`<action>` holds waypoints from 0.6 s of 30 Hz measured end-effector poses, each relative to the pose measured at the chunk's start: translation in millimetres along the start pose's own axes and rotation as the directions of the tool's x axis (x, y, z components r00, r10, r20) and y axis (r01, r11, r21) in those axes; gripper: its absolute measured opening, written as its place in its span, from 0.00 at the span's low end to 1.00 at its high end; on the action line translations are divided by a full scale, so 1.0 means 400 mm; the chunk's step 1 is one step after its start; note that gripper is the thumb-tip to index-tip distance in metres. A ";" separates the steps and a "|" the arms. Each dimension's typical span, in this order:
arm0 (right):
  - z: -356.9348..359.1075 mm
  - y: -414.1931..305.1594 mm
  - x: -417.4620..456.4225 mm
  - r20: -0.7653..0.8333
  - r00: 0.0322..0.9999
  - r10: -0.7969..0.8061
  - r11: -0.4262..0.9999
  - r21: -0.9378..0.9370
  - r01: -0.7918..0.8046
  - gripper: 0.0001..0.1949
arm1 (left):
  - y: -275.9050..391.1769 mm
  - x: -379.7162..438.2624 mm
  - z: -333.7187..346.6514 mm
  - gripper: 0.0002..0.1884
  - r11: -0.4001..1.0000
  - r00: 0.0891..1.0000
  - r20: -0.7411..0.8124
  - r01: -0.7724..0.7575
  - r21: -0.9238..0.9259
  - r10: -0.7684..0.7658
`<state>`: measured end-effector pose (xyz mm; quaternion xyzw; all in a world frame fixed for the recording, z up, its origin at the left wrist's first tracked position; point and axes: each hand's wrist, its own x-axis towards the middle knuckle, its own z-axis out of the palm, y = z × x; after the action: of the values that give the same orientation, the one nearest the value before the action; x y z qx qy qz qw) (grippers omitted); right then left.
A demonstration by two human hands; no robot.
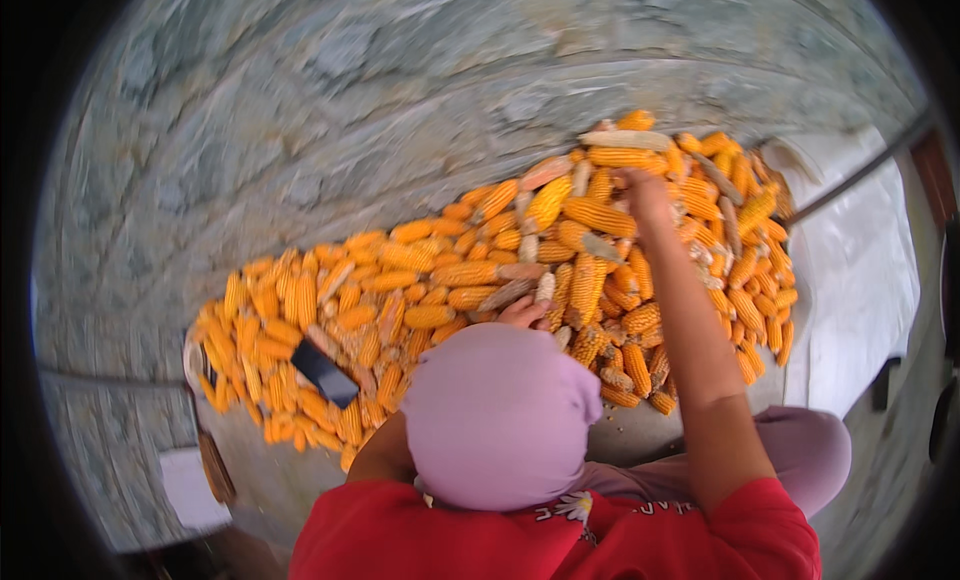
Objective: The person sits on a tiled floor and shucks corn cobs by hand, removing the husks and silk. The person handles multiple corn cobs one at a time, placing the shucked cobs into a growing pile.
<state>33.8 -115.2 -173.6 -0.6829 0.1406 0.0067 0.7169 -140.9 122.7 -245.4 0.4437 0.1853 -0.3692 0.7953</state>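
A long heap of yellow corn cobs lies before me. My right hand reaches into its upper right part and touches cobs beside a thick yellow cob; blur hides the finger grip. Partly hidden behind a rounded form in purple cloth, my left hand rests low in the middle of the heap. Its fingers are at the lower end of a small pale cob, with a brownish cob just left; whether it grips either one is unclear. Above my right hand lies a long pale husked cob.
A dark smartphone lies on the cobs at left. Behind the heap runs a grey-green stone-patterned surface. White sheeting and a dark rod are at right. A white sheet-like piece lies lower left.
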 end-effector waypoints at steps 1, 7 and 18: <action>-0.015 -0.019 0.054 -0.096 0.994 -0.060 0.977 -0.212 0.039 0.13 | -0.008 -0.007 -0.011 0.14 0.999 0.999 -0.039 -0.037 0.025 0.038; -0.104 -0.155 0.199 0.026 0.863 -0.504 0.709 -0.558 0.431 0.15 | 0.107 -0.048 -0.026 0.14 0.937 0.958 -0.028 -0.273 0.220 0.285; 0.042 -0.002 -0.088 0.284 0.882 -0.376 0.520 -0.723 0.454 0.13 | 0.391 0.000 -0.306 0.21 0.375 0.391 -0.348 0.008 0.927 0.852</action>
<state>3.2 -92.3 -165.1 -0.9345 -0.0762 -0.0735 0.3397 -19.4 278.1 -222.4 0.9047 0.1849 0.1054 0.3691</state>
